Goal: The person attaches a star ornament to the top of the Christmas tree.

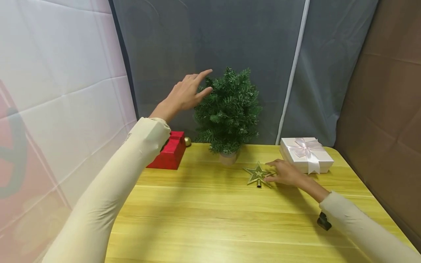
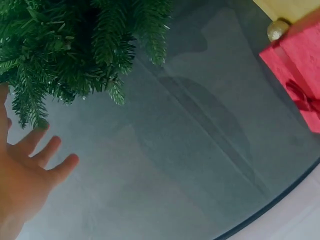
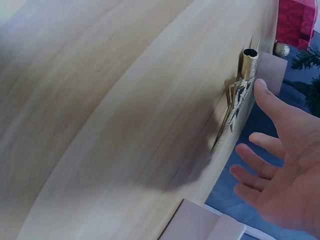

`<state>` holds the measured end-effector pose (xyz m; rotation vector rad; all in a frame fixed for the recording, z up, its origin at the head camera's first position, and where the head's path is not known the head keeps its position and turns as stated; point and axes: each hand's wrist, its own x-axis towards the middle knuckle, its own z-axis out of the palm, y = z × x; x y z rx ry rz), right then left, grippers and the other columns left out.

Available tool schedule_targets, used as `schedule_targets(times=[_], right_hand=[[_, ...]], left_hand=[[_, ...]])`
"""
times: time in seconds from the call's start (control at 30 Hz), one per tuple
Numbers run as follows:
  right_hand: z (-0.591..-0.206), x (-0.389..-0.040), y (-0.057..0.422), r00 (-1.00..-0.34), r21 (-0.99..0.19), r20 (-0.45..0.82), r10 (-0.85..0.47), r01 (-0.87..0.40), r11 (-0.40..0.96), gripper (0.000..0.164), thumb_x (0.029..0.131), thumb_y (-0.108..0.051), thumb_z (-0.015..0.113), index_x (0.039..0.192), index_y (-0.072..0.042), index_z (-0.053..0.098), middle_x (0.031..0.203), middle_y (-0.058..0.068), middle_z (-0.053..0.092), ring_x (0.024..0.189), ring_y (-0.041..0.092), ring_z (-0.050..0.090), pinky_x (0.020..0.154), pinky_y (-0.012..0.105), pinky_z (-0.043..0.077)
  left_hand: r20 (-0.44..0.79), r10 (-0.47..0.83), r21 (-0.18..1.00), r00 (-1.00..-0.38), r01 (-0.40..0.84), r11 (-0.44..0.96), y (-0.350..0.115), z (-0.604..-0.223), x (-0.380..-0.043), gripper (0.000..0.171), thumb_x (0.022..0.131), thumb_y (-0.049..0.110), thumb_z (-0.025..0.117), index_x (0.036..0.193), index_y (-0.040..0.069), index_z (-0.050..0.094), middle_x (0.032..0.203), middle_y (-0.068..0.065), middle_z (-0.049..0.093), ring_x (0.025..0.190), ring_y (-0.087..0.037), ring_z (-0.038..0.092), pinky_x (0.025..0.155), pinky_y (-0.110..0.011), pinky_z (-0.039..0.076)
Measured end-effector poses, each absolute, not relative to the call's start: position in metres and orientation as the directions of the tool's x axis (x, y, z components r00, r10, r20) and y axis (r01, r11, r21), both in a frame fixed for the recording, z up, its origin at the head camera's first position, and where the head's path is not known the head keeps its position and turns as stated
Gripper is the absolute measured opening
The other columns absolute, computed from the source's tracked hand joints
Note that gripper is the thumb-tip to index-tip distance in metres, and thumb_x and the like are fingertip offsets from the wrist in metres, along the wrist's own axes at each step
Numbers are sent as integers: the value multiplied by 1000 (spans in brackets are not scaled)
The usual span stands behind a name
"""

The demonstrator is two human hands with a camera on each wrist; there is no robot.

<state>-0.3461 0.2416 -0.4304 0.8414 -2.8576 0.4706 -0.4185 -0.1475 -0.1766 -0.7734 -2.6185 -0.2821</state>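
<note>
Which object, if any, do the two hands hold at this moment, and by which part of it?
Nothing is held. The right hand is at the gold star without gripping it; the left hand is beside the green tree.

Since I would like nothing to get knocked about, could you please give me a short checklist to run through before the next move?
1. Tree upright on the table: ok, it stands straight.
2. Star within reach of the right hand: ok, it lies on the table by the fingers.
3. Star gripped: not ok, thumb and fingers are spread apart.
4. Left hand touching the tree: cannot tell, the open hand is at its side but contact is unclear.
5. White box clear of the star: ok, there is a gap between them.
</note>
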Motion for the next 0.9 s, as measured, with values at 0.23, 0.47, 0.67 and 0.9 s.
schedule_targets(times=[0.23, 0.47, 0.67, 0.9], right_hand=[[-433, -348, 241, -835, -299, 140, -532, -548, 781, 72, 83, -39, 88, 132, 7, 66, 122, 28, 67, 112, 44, 65, 95, 57, 54], [-437, -353, 242, -829, -331, 69, -555, -544, 771, 71, 85, -35, 88, 133, 12, 64, 127, 30, 65, 118, 48, 61, 101, 58, 50], [-434, -352, 241, -842, -359, 15, -539, -507, 783, 73, 85, -33, 88, 136, 12, 60, 127, 33, 58, 120, 50, 57, 102, 61, 48], [-436, -353, 241, -847, -424, 24, -531, -489, 762, 75, 82, -28, 91, 137, 11, 58, 120, 29, 58, 109, 41, 58, 95, 57, 52]], left_hand=[[417, 490, 186, -766, 600, 778, -143, -179, -424, 68, 108, 50, 51, 167, 36, 20, 156, -16, 49, 135, -37, 54, 83, -56, 53], [421, 475, 286, -773, 610, 739, -142, -188, -428, 63, 108, 45, 55, 164, 33, 31, 158, -13, 47, 139, -33, 52, 91, -54, 53], [477, 461, 333, -748, 640, 692, -142, -192, -435, 55, 106, 35, 62, 157, 22, 47, 155, -13, 51, 141, -31, 50, 112, -54, 43], [544, 424, 382, -724, 664, 643, -140, -199, -440, 50, 102, 28, 70, 149, 18, 57, 146, -15, 58, 135, -31, 55, 108, -53, 46]])
